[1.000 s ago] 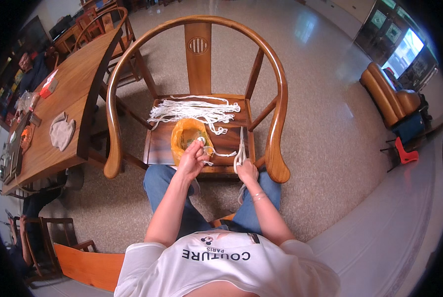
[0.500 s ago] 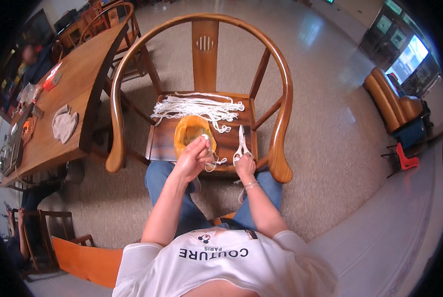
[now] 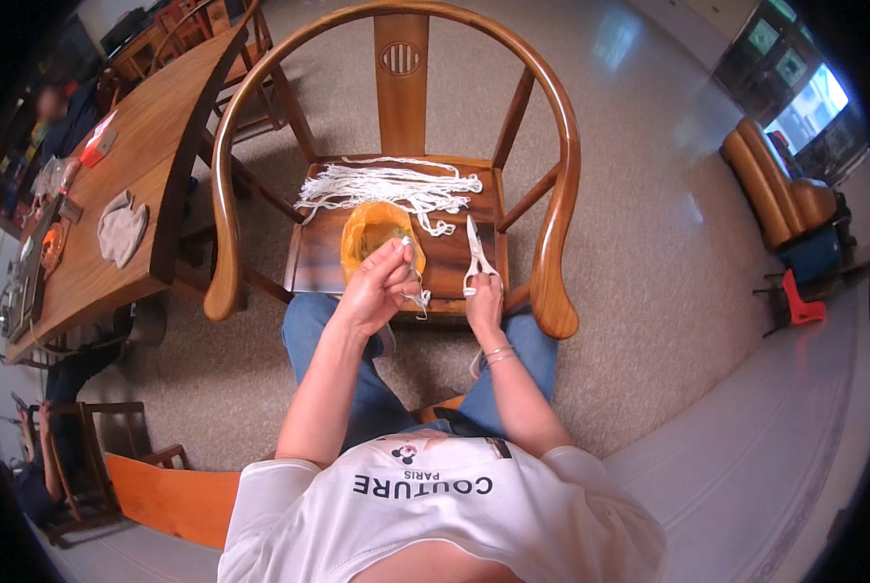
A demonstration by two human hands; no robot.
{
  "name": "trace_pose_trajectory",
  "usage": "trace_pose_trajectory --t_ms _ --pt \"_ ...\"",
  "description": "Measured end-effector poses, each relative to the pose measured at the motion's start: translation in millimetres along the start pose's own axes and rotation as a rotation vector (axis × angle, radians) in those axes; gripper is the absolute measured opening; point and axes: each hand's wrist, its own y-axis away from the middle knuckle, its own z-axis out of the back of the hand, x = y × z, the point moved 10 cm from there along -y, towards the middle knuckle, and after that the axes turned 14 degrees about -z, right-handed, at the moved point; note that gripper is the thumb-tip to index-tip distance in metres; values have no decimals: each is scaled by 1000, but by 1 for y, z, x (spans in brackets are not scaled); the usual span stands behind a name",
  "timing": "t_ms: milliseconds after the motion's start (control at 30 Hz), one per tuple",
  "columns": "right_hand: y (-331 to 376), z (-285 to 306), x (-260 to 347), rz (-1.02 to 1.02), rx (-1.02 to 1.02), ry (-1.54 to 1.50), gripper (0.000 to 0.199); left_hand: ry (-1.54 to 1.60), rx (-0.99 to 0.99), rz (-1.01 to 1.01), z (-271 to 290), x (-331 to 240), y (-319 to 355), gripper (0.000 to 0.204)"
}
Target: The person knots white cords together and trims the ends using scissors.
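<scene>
A round-backed wooden chair stands in front of my knees. On its seat lie a bundle of white cords and an orange plastic bag. My left hand is raised over the bag and pinches a short piece of white cord, which hangs down from the fingers. My right hand rests at the seat's front edge and grips white scissors, blades pointing away from me toward the cords.
A long wooden table with a grey cloth and small items runs along the left. Another wooden chair is at lower left. A brown sofa and a red stool stand at right.
My left hand has lifted off the orange bag with a cord piece in it. My right hand has kept the scissors at the seat's front edge.
</scene>
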Motion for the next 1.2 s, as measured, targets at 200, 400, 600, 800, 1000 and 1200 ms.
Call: trace_pose_trajectory --t_ms 200,400,600,800,1000,1200 --pt "53 -83 -43 -760 831 -705 18 26 22 1 -10 -4 6 17" --pt "123 -135 1 -1180 1330 -1256 55 59 28 82 -17 3 21 15" --pt "103 -156 -7 -1119 1129 -1424 31 -119 156 304 -19 18 79 19" --pt "67 -77 40 -783 1102 -1441 30 -562 461 510 22 33 144 24" --pt "50 -3 98 -470 1058 -1271 29 -1565 429 118 67 48 109 32" --pt "44 46 127 -173 859 -997 26 -1251 64 -385 20 6 62 42"
